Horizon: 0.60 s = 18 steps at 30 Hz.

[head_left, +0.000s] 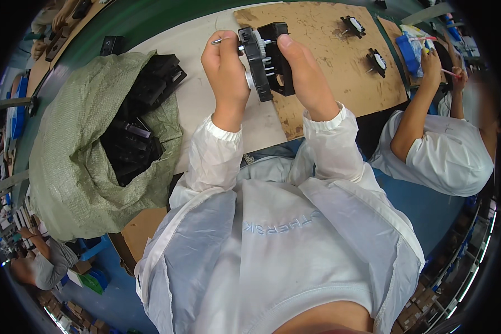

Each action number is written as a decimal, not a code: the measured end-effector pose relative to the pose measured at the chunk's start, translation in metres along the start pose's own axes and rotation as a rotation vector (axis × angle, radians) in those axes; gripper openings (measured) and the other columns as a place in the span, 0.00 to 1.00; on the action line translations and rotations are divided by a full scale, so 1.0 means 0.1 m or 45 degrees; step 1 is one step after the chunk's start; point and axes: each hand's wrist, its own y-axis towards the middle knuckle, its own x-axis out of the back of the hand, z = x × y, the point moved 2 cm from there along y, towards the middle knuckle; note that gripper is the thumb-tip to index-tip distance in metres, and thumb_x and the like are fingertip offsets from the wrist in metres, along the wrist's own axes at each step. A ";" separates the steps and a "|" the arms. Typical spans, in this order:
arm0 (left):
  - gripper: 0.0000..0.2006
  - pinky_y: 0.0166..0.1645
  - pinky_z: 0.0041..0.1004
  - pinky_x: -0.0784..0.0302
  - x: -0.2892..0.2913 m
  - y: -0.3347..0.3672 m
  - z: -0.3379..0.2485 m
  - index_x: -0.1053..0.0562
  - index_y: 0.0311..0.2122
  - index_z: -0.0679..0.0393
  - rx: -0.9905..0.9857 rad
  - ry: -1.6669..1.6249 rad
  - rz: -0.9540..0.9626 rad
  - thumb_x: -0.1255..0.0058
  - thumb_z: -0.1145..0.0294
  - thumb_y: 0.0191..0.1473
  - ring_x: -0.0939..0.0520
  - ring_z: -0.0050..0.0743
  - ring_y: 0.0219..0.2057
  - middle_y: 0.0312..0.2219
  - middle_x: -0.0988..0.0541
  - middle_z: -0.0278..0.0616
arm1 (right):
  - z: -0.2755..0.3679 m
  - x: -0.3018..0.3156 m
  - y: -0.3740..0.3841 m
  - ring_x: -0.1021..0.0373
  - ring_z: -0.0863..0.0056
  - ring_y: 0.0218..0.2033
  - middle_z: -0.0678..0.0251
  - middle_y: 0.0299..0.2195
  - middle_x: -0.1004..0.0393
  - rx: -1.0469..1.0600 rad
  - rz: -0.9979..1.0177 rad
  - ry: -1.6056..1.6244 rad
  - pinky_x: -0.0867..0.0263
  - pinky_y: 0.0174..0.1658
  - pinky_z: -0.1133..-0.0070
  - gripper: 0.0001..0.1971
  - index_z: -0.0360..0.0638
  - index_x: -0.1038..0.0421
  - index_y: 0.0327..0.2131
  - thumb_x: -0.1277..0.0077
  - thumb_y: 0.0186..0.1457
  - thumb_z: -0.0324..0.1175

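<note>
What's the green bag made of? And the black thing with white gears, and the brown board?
The green bag looks like woven plastic, dull and crinkly, since a weave shows. The black geared part seems hard plastic, fairly matte, with crisp moulded edges; its white gears look like smooth plastic too. The brown board could be fibreboard or cardboard: flat, dull and stained.

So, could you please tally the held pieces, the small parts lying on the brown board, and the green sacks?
Held geared frame: 1
Held black cover: 1
Small parts on the brown board: 2
Green sack: 1
Total: 5
</note>
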 end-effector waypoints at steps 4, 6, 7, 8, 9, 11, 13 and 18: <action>0.11 0.36 0.20 0.34 0.01 -0.02 0.01 0.29 0.32 0.64 0.022 0.027 -0.027 0.58 0.67 0.61 0.31 0.22 0.27 0.25 0.25 0.37 | -0.01 -0.01 0.00 0.39 0.82 0.26 0.70 0.25 0.29 -0.008 0.003 -0.004 0.42 0.31 0.84 0.21 0.38 0.30 0.32 0.60 0.65 0.47; 0.11 0.36 0.21 0.34 0.01 -0.02 0.01 0.29 0.33 0.64 -0.029 0.099 -0.023 0.58 0.67 0.61 0.31 0.22 0.27 0.25 0.25 0.37 | -0.03 0.01 0.02 0.39 0.82 0.26 0.70 0.26 0.29 -0.041 0.016 -0.020 0.42 0.31 0.84 0.21 0.38 0.30 0.32 0.61 0.65 0.47; 0.11 0.35 0.21 0.34 0.01 -0.02 0.01 0.29 0.33 0.64 -0.055 0.136 -0.022 0.58 0.67 0.62 0.31 0.22 0.27 0.25 0.25 0.37 | -0.04 0.01 0.02 0.39 0.82 0.26 0.70 0.26 0.29 -0.057 0.024 -0.029 0.42 0.32 0.84 0.21 0.37 0.30 0.33 0.61 0.65 0.47; 0.11 0.35 0.21 0.34 0.02 -0.02 0.00 0.29 0.33 0.64 -0.081 0.172 -0.022 0.59 0.67 0.62 0.31 0.22 0.27 0.25 0.25 0.37 | -0.05 0.01 0.03 0.38 0.82 0.27 0.70 0.26 0.29 -0.074 0.032 -0.037 0.42 0.32 0.84 0.21 0.37 0.30 0.33 0.61 0.65 0.47; 0.11 0.35 0.21 0.34 0.02 -0.02 0.01 0.29 0.33 0.64 -0.081 0.171 -0.024 0.59 0.67 0.62 0.31 0.22 0.27 0.25 0.25 0.37 | -0.06 0.00 0.04 0.38 0.82 0.27 0.70 0.26 0.29 -0.074 0.033 -0.039 0.42 0.32 0.84 0.21 0.37 0.30 0.33 0.61 0.65 0.47; 0.11 0.35 0.22 0.33 0.01 -0.03 0.02 0.30 0.34 0.64 -0.088 0.235 0.013 0.59 0.67 0.62 0.31 0.22 0.27 0.25 0.25 0.37 | -0.07 -0.02 0.05 0.39 0.82 0.27 0.69 0.27 0.29 -0.062 0.018 -0.032 0.42 0.32 0.84 0.21 0.37 0.30 0.33 0.62 0.65 0.47; 0.10 0.35 0.22 0.32 0.00 -0.05 0.04 0.30 0.34 0.63 -0.095 0.300 0.048 0.59 0.67 0.62 0.30 0.23 0.27 0.26 0.25 0.37 | -0.10 -0.04 0.06 0.39 0.82 0.27 0.69 0.27 0.29 -0.049 0.005 -0.024 0.41 0.32 0.83 0.21 0.38 0.30 0.34 0.63 0.66 0.47; 0.09 0.35 0.24 0.32 0.01 -0.05 0.11 0.30 0.34 0.62 0.000 0.297 0.062 0.60 0.68 0.62 0.30 0.23 0.27 0.27 0.25 0.38 | -0.19 -0.05 0.10 0.39 0.81 0.28 0.68 0.28 0.29 -0.076 0.024 0.014 0.40 0.33 0.83 0.21 0.37 0.31 0.36 0.64 0.66 0.46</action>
